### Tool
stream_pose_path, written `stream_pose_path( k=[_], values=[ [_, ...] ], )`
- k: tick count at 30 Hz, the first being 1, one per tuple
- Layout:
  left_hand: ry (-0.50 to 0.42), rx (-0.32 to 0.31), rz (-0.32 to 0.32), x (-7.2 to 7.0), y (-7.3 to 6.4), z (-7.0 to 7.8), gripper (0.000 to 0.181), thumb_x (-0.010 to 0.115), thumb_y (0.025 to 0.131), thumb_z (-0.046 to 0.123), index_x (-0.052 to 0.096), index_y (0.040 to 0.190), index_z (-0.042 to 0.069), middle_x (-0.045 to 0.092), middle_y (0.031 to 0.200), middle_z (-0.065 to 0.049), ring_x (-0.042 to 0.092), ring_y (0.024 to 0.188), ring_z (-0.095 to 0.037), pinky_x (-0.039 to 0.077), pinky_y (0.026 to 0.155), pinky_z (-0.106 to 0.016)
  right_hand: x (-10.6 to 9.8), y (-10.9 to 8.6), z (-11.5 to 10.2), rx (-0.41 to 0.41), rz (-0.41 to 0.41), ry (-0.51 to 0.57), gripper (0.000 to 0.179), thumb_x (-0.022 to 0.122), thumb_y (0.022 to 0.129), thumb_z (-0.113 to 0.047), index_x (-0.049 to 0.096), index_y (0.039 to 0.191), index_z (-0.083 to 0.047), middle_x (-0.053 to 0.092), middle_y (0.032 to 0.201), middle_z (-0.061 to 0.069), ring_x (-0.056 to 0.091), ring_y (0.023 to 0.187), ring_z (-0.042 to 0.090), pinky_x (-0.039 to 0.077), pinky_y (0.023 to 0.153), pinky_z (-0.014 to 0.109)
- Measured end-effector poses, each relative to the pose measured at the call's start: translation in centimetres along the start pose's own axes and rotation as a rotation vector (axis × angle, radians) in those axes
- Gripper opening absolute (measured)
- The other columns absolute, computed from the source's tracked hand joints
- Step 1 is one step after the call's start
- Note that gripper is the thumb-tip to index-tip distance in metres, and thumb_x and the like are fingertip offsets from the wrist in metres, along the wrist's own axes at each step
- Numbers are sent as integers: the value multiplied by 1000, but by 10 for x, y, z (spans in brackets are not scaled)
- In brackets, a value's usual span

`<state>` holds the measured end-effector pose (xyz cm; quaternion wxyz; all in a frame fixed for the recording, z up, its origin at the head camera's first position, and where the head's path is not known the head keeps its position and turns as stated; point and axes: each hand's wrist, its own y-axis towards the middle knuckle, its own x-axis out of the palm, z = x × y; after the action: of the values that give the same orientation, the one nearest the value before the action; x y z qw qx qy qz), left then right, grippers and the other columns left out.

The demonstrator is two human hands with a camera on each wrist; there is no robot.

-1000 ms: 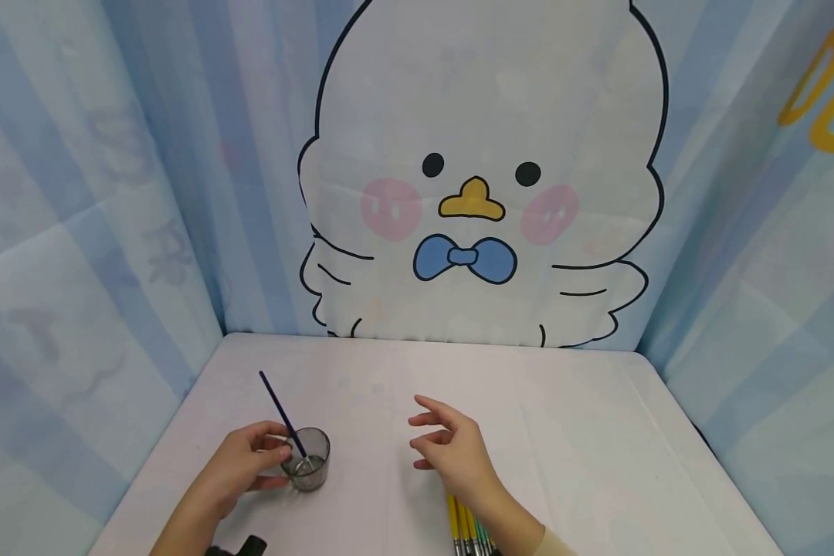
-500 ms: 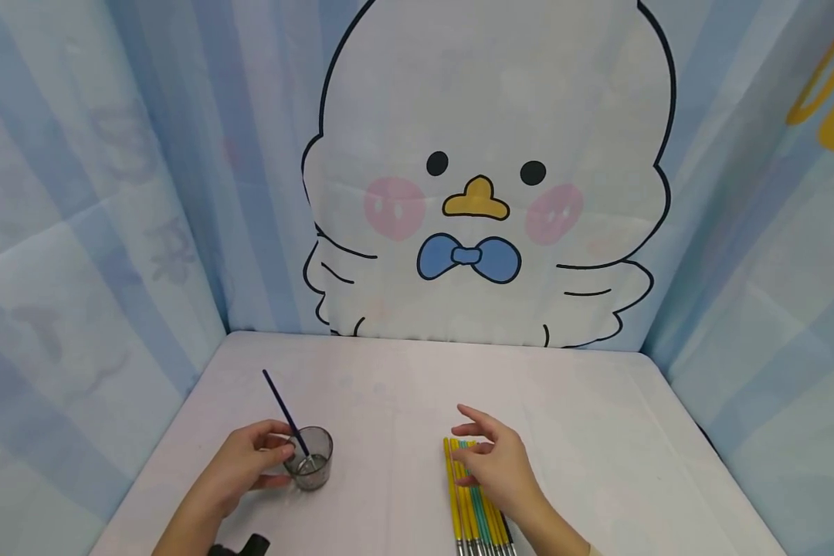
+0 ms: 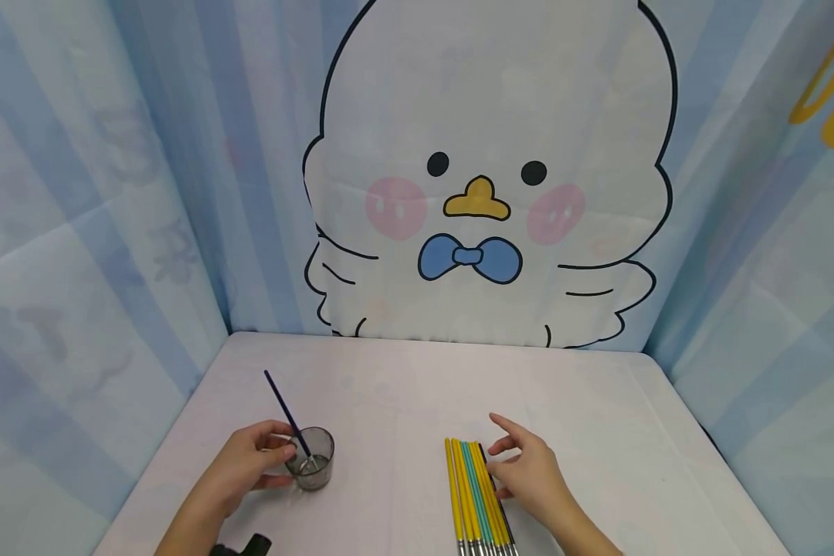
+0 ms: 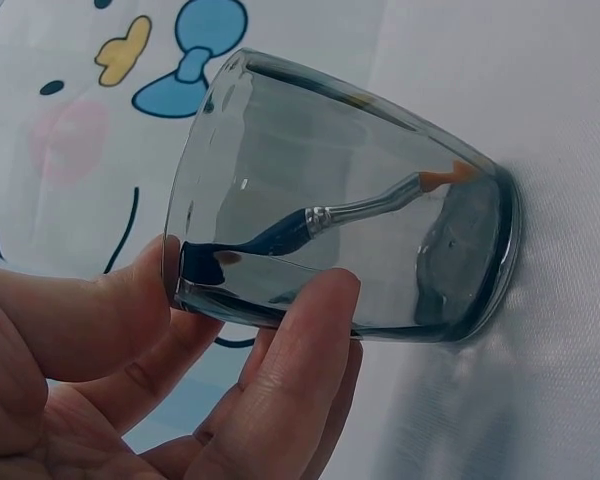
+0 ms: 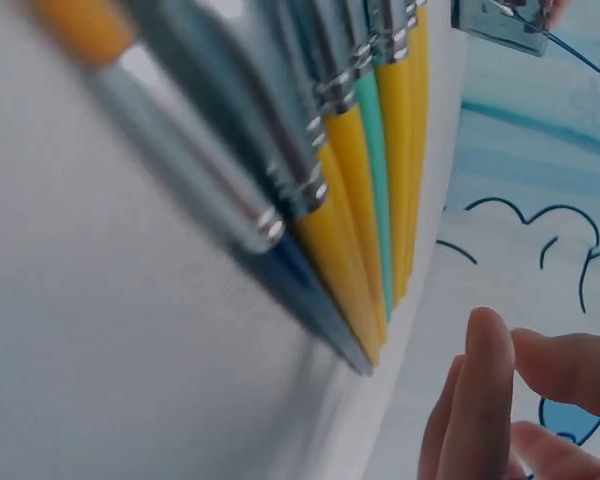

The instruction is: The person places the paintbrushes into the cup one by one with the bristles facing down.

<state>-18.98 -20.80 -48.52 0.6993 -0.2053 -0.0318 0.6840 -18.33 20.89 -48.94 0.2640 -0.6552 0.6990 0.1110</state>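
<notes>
My left hand (image 3: pixel 246 467) grips the side of a grey see-through glass (image 3: pixel 313 477) that stands upright on the table. Inside it leans a dark blue paintbrush (image 3: pixel 281 405), handle up. The left wrist view shows the brush's orange bristles (image 4: pixel 448 176) down near the glass's base. A row of paintbrushes (image 3: pixel 469 490) with yellow, green and dark handles lies side by side, metal ends toward me. Beside the row's right edge is my right hand (image 3: pixel 537 480), with fingers extended. In the right wrist view its fingertips (image 5: pixel 488 340) are apart from the brush handles (image 5: pixel 355 255).
The white table (image 3: pixel 389 378) runs back to a pale blue striped curtain (image 3: pixel 264 193) printed with a cartoon bird. Similar curtains hang at both sides. A black object (image 3: pixel 246 545) shows at the bottom edge, near my left forearm.
My right hand has moved right across the row of paintbrushes to its right edge, uncovering the handles. My left hand keeps its grip on the glass in the same place.
</notes>
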Motion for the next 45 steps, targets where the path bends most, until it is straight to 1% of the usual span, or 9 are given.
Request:
stream_pose_path(
  k=[5,8,13,22,26,30,35,41,45],
  values=[
    [0,-2,0,0,0,0,32,65,105,1,62,137,-6,64,119,-20,69,103,-26,71,80,-45,-5,3,8,46,-26,-102,83,81,83,5,55,158,-19,68,103,7,60,55,20,64,53,32],
    [-3,-2,-2,0,0,0,32,65,105,1,62,137,-6,64,119,-20,69,103,-26,71,80,-45,-6,3,11,60,-50,-158,84,83,81,5,56,157,-18,67,98,5,60,52,19,61,50,30],
    [-10,4,-4,0,-1,-1,31,65,105,0,63,136,-6,65,116,-18,69,102,-26,71,80,-46,-5,2,15,44,-90,-241,84,84,78,6,57,155,-14,64,91,3,59,51,17,58,47,27],
    [-13,12,-9,-1,-2,-1,32,64,105,1,62,136,-7,65,118,-19,70,103,-26,71,81,-46,-3,1,16,17,-114,-296,79,81,73,9,63,148,-9,61,84,3,58,48,15,52,44,22],
    [-15,9,-6,0,-2,-1,32,64,105,0,62,136,-7,65,119,-19,70,102,-26,71,81,-46,-3,2,17,0,-114,-317,75,82,72,9,65,144,-6,60,82,3,58,48,15,51,44,23],
    [-15,4,-3,-1,-2,-1,32,65,105,0,62,136,-7,65,118,-19,71,101,-25,71,81,-45,-2,5,18,15,-111,-311,72,83,73,8,66,141,-5,60,81,5,59,49,15,53,45,23],
    [-9,4,0,-1,-1,-1,33,65,105,0,62,137,-7,65,118,-19,71,101,-25,71,81,-45,-2,10,19,37,-94,-309,69,81,72,8,69,138,-5,60,81,5,59,50,16,53,45,22],
    [-10,13,-9,-1,0,-2,34,66,105,1,61,137,-7,65,118,-19,71,100,-24,71,81,-45,-1,12,17,0,-114,-383,72,87,69,6,69,137,-5,60,78,5,58,49,15,50,44,21],
    [-13,16,-14,-1,-1,-3,35,67,104,1,61,138,-8,65,120,-20,73,99,-24,71,81,-46,0,13,16,-3,-125,-420,74,86,67,8,69,138,-6,60,75,6,58,49,16,50,44,20]
  ],
)
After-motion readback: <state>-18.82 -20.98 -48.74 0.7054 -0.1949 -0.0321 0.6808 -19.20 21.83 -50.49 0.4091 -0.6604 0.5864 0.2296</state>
